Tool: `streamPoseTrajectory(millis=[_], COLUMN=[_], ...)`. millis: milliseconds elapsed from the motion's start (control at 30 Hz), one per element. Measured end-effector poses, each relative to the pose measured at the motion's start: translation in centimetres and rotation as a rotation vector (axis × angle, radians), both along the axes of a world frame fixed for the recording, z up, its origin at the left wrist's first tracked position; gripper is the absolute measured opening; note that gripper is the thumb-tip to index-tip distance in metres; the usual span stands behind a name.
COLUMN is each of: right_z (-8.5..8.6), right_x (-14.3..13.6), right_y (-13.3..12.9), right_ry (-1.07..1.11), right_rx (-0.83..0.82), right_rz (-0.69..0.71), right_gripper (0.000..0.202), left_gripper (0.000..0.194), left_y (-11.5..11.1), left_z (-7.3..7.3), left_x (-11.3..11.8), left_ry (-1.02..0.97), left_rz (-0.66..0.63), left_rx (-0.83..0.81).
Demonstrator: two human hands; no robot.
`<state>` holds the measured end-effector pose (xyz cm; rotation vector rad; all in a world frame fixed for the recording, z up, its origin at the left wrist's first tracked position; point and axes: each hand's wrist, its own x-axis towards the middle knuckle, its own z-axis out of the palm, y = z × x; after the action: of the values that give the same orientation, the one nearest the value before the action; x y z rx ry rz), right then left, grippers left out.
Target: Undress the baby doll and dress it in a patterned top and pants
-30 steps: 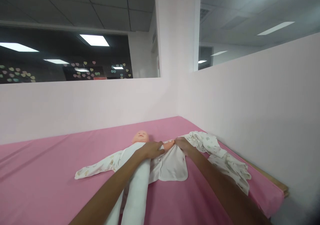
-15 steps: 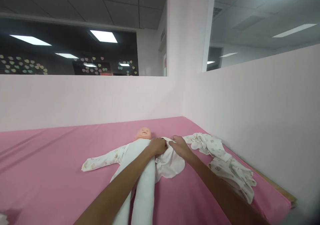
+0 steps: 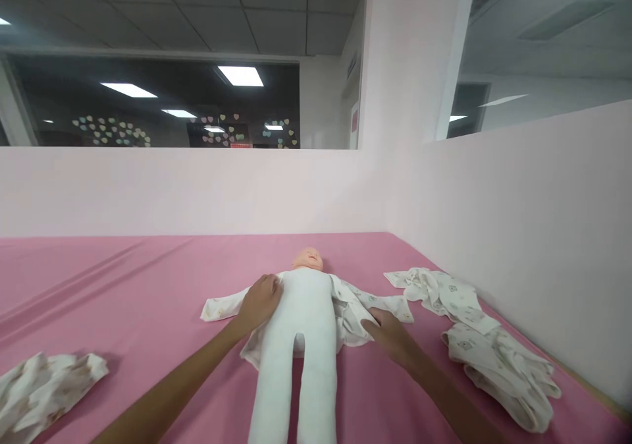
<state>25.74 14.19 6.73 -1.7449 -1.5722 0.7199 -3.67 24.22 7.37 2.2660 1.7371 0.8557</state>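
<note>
A doll with a white cloth body (image 3: 309, 312) and a pinkish head (image 3: 308, 258) lies on its back, legs toward me. Both its arms are in the sleeves of a small printed shirt (image 3: 351, 322), which lies open at the front. My left hand (image 3: 261, 302) is closed at the shirt's edge by the doll's left-side shoulder in view; what its fingers hold is hidden. My right hand (image 3: 388, 332) pinches the shirt's front panel on the right, just below the sleeve.
Crumpled printed baby clothes (image 3: 498, 365) lie along the right wall. Another crumpled garment (image 3: 49, 391) is at the lower left. A pink sheet (image 3: 162, 286) covers the surface up to the pale walls (image 3: 197, 194).
My hands have moved apart, the left one to the doll's left-side shoulder. The right sleeve now shows stretched out, and the view has shifted left.
</note>
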Motion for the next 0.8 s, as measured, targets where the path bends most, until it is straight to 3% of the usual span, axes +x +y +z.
streamPoseTrajectory(millis=[133, 200, 367, 467, 600, 800], right_z=[0.3, 0.9, 2.5, 3.1, 3.5, 3.8], right_x=[-2.6, -3.9, -6.3, -7.2, -7.4, -6.3], right_y=[-0.6, -0.7, -0.8, -0.7, -0.3, -0.3], right_ry=[0.138, 0.197, 0.238, 0.250, 0.287, 0.366], right_rx=[0.086, 0.090, 0.103, 0.123, 0.151, 0.176], right_rz=[0.039, 0.052, 0.040, 0.065, 0.051, 0.052], right_gripper=[0.020, 0.022, 0.022, 0.021, 0.022, 0.027], left_gripper=[0.023, 0.022, 0.045, 0.045, 0.017, 0.025], left_y=[-0.9, -1.4, -2.1, -2.0, -1.7, -0.6], left_z=[-2.6, -3.1, -3.6, -3.7, -2.9, -2.1], left_x=[-2.8, -2.8, -2.0, -2.0, -2.4, -2.0], left_ry=[-0.061, -0.089, -0.291, -0.332, -0.288, -0.217], left_rz=[0.075, 0.050, -0.061, -0.078, -0.049, 0.022], left_rx=[-0.175, -0.253, -0.311, -0.288, -0.215, -0.183])
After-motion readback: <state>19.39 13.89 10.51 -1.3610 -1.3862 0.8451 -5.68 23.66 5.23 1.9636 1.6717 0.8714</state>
